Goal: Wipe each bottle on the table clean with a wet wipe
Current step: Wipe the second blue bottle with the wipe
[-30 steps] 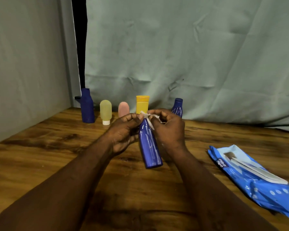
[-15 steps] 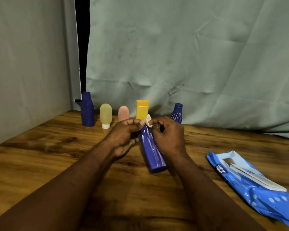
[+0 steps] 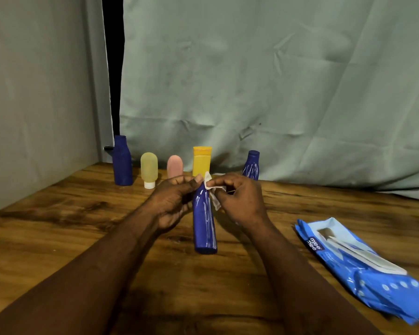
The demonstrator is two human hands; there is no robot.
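A tall blue bottle (image 3: 204, 223) stands on the wooden table (image 3: 58, 233) in the middle. My left hand (image 3: 173, 201) pinches its top, thumb and fingertips at the neck. My right hand (image 3: 242, 201) pinches a small white wet wipe (image 3: 213, 192) against the bottle's neck and upper right side. Behind stand a dark blue bottle (image 3: 122, 164), a yellow-green tube (image 3: 149, 169), a pink tube (image 3: 175, 166), a yellow bottle (image 3: 202, 160) and a small blue bottle (image 3: 251, 165).
A blue pack of wet wipes (image 3: 363, 269) lies at the right, flap lifted. A grey cloth backdrop (image 3: 276, 93) hangs behind the table and along the left side.
The blue bottle has gone from tilted to nearly upright. The wipe has shifted a little down the neck while both hands stayed at the top.
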